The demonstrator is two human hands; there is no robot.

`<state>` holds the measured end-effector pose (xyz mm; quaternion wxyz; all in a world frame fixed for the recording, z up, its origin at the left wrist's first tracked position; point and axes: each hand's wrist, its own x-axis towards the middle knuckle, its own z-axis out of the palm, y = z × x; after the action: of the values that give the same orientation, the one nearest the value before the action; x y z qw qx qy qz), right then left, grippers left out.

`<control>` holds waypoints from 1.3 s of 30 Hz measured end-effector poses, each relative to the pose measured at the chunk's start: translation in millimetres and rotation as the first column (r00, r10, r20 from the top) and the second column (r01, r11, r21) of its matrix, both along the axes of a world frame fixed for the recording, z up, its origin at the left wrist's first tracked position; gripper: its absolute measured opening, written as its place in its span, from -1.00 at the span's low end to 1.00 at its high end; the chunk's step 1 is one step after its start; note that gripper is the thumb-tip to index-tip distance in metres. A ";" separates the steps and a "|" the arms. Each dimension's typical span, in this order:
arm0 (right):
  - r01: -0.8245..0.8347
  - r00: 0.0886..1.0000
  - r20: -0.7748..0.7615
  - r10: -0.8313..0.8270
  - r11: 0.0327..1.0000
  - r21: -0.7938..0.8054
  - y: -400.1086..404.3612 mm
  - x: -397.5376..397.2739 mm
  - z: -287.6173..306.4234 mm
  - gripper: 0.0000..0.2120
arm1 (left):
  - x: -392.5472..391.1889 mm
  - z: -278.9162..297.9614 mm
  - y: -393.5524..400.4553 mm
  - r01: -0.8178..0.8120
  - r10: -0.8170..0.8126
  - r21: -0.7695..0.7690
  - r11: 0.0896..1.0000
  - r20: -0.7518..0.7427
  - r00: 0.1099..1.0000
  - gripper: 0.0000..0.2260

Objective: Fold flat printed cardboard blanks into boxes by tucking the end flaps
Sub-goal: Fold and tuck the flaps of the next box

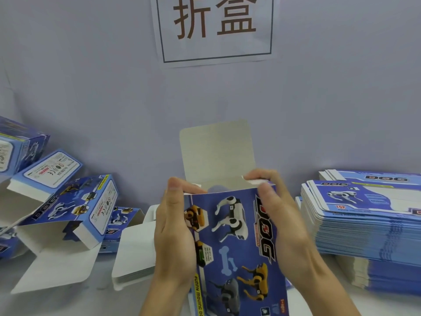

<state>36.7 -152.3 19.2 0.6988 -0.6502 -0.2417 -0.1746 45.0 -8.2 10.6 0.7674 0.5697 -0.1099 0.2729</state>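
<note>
Two hands hold one blue printed box (234, 242) upright over the tabletop's (68, 299) near edge: our left hand (175, 229) grips its left side, our right hand (278, 215) pinches a small end flap, the grey lid flap (216, 151) standing open. Flat blanks (364, 224) are stacked at the right edge, folded boxes (75, 206) lie at the left.

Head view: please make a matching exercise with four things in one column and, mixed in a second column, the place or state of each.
Things:
1. blue printed cardboard box with robot dogs
2. tall stack of flat blue blanks
3. white paper sign with brown characters
4. grey unprinted top flap

Places or states:
A. on the wall
B. standing up, open
C. held in both hands
D. at the right

Pairs: 1-C, 2-D, 3-A, 4-B
</note>
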 end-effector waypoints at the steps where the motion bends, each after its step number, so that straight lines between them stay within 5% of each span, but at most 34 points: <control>1: 0.026 1.000 -0.016 -0.026 1.000 -0.001 -0.8 1.2 0.9 -0.55 | -0.1 -0.3 -0.4 0.010 -0.010 -0.005 1.000 -0.010 1.000 -0.54; 4: 0.188 0.981 -0.048 -0.189 0.982 -0.022 -5.0 7.5 2.7 -0.65 | 0.5 1.6 -1.6 0.046 -0.045 0.014 0.999 -0.067 0.997 -0.65; 8: 0.214 0.963 -0.177 -0.205 0.976 0.031 -10.5 12.2 0.4 -0.85 | 1.8 3.9 -2.0 0.124 -0.125 -0.015 0.992 -0.079 0.989 -0.90; 13: 0.158 0.968 -0.193 -0.158 0.987 -0.015 -6.1 14.3 -4.0 -0.47 | 4.3 1.9 2.8 0.309 -0.317 -0.138 0.941 -0.044 0.947 -0.54; 16: 0.083 0.975 -0.208 -0.078 0.996 0.013 -5.8 14.2 -4.2 -0.59 | 5.0 2.4 2.6 0.253 -0.254 -0.055 0.966 -0.015 0.967 -0.56; 19: -0.003 0.986 -0.162 0.037 0.978 0.207 -9.0 13.4 -10.2 -0.77 | 3.2 -0.1 0.2 0.186 -0.182 -0.095 0.978 0.057 0.982 -0.76; 23: 0.056 0.973 -0.227 0.036 0.921 0.385 -9.2 17.9 -22.0 -0.55 | -1.0 -1.9 -4.0 0.102 -0.092 -0.098 0.990 0.099 0.991 -0.74; 26: -0.008 0.967 -0.238 0.087 0.948 0.318 -9.9 22.1 -26.6 -0.75 | -1.2 -1.1 -4.5 0.122 -0.123 0.025 0.992 0.059 0.991 -0.80; 30: -0.078 0.952 -0.276 0.131 0.978 0.194 -10.3 25.1 -27.2 -0.63 | 6.7 -4.3 0.3 0.069 -0.067 0.038 0.997 -0.055 0.996 -0.52; 33: -0.066 0.961 -0.254 0.106 0.985 0.161 -9.1 25.5 -27.0 -0.65 | 9.7 -3.9 2.0 0.053 -0.050 0.033 0.998 -0.087 0.995 -0.49; 37: -0.077 0.975 -0.183 0.128 0.963 0.260 -10.4 22.8 -30.7 -0.86 | 8.6 -9.3 2.7 0.010 -0.010 0.023 1.000 0.006 1.000 -0.72; 39: -0.103 0.975 -0.145 0.167 0.922 0.373 -8.4 22.8 -32.1 -0.66 | 7.3 -14.3 3.5 0.051 -0.049 -0.039 0.998 0.046 0.998 -0.76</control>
<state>59.6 -160.7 -12.9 0.8358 -0.5042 -0.1876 -0.1099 52.3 -4.7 -3.7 0.7826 0.5450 -0.1358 0.2683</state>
